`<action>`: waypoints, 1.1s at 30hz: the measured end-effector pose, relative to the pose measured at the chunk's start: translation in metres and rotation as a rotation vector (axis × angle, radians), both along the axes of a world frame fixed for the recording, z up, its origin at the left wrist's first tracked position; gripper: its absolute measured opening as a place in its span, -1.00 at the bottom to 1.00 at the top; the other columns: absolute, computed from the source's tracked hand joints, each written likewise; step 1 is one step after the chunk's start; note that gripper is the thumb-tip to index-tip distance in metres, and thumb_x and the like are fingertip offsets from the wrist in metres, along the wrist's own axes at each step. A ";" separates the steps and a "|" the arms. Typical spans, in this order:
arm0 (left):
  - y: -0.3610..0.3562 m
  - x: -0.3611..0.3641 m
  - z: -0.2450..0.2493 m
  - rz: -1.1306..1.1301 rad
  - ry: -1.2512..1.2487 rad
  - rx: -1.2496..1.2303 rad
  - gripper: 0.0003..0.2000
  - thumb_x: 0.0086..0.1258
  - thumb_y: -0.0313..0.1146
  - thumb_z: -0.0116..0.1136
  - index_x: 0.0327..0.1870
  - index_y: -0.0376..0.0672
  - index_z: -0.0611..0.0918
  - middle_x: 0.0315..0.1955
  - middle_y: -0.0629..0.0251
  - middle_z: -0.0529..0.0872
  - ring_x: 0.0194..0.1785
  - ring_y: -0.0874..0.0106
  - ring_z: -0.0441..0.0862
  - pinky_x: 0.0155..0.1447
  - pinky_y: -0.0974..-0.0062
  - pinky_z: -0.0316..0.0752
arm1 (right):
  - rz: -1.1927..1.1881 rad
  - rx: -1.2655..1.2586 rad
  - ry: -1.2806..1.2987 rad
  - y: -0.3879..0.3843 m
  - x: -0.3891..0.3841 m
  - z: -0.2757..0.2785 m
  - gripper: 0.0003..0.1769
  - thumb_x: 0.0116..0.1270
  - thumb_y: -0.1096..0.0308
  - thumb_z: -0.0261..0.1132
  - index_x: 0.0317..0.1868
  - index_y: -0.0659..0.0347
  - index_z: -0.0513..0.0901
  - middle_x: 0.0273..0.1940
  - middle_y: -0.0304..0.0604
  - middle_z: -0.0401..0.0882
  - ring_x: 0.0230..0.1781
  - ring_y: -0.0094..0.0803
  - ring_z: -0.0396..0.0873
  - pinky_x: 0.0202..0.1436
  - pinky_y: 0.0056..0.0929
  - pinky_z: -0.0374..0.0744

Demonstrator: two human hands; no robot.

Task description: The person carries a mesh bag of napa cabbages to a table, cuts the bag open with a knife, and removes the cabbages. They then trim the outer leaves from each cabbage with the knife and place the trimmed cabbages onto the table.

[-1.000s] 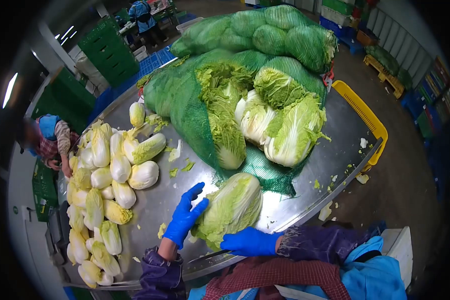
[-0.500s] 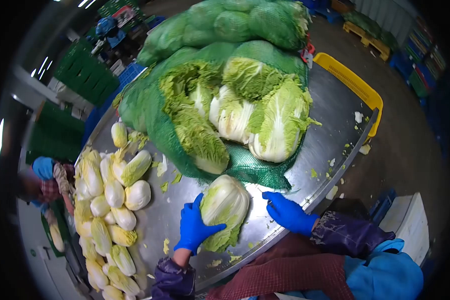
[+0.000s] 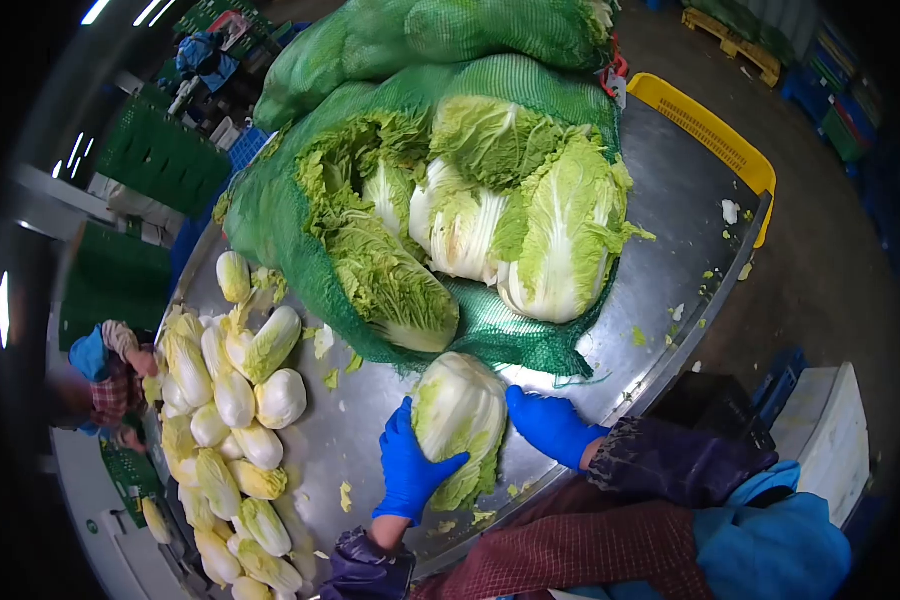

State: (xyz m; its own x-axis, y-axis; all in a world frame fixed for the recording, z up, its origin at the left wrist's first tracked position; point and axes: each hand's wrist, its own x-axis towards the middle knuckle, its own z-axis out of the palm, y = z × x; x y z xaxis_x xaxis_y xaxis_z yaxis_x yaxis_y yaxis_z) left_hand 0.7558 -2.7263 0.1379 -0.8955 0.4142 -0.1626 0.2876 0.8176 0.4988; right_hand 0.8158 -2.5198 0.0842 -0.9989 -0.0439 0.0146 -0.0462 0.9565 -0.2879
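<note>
A Chinese cabbage (image 3: 460,415) lies on the metal table just below the opening of a green mesh sack, its white base toward the sack. My left hand (image 3: 410,465), in a blue glove, grips its left side with the thumb across the lower leaves. At the upper right of this head, my blue-gloved right hand (image 3: 552,425) is closed, fingertips against or very near the base. What those fingers hold, if anything, is hidden. Inside the open green mesh sack (image 3: 280,245) are several leafy cabbages (image 3: 560,240).
Several trimmed pale cabbages (image 3: 235,400) are piled along the left side of the metal table (image 3: 340,440). Another full mesh sack (image 3: 370,50) lies behind. A yellow crate (image 3: 705,125) stands at the right edge, a white box (image 3: 820,430) lower right. A co-worker (image 3: 115,370) is at far left.
My right hand has moved left, from beside the cabbage to its base. My left hand still grips the cabbage, which looks slightly turned. The whole view has shifted a little.
</note>
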 end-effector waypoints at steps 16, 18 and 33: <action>-0.019 0.007 -0.022 0.172 -0.080 0.297 0.01 -0.28 0.01 0.51 0.23 -0.34 0.25 0.04 -0.04 0.43 0.10 0.11 0.41 0.18 0.24 0.32 | 0.104 -0.258 -0.275 0.029 -0.020 -0.018 -0.82 0.25 0.38 -0.02 -0.16 0.24 0.36 -0.50 0.11 0.55 -0.49 0.04 0.57 -0.43 0.00 0.48; -0.030 -0.005 -0.036 0.172 -0.162 0.380 0.00 -0.27 -0.01 0.52 0.22 -0.36 0.26 0.02 -0.03 0.46 0.07 0.16 0.45 0.16 0.28 0.35 | 0.072 -0.183 -0.338 0.039 -0.004 -0.020 -0.81 0.23 0.38 0.00 -0.16 0.24 0.37 -0.49 0.10 0.56 -0.49 0.04 0.57 -0.43 0.01 0.47; -0.002 0.012 0.004 0.310 -0.400 0.192 -0.11 -0.01 -0.10 0.38 0.30 -0.32 0.15 0.07 -0.02 0.48 0.07 0.24 0.50 0.14 0.38 0.39 | -0.125 -0.531 -0.203 0.000 -0.031 0.056 -0.33 0.08 -0.05 0.27 0.02 0.33 0.37 -0.16 0.15 0.47 -0.13 -0.03 0.51 -0.13 -0.19 0.51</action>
